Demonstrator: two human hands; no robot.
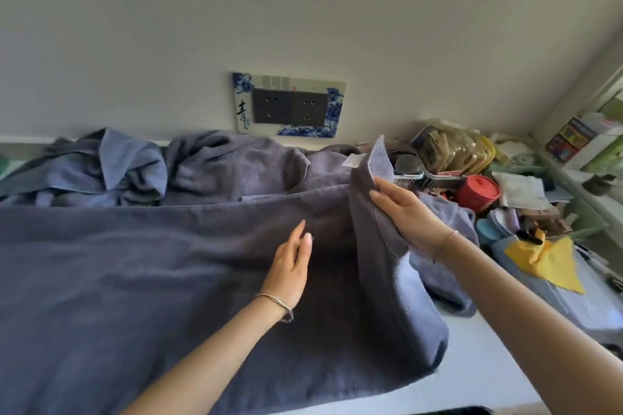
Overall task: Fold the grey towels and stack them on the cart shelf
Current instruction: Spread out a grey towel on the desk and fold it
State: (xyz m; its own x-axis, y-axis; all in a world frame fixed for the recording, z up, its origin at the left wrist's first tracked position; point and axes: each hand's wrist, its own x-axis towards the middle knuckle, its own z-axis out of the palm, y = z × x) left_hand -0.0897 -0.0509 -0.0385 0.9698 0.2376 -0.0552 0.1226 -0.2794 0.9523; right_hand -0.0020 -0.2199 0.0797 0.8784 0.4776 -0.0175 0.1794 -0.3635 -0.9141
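Grey towel (135,280): one, spread flat across a white surface (488,364), filling the near left and middle; its right end is lifted and stands upright, a white tag (352,161) showing at the raised corner. Right hand (404,212): clamped on that lifted end, fingers laid over the cloth, thumb hidden behind it. Left hand (291,263): fingers straight and together, set edge-on over the flat part just left of the raised end; contact with the cloth cannot be told. Hands apart, the fold between them. Bracelet (276,305): thin, on the left wrist. Heap of towels (219,168): crumpled, grey and bluish, along the wall behind. Wall socket (290,106): dark, in a blue-and-white patterned plate. Right side: clutter including a red-lidded tub (478,190) and a yellow cloth (546,263).
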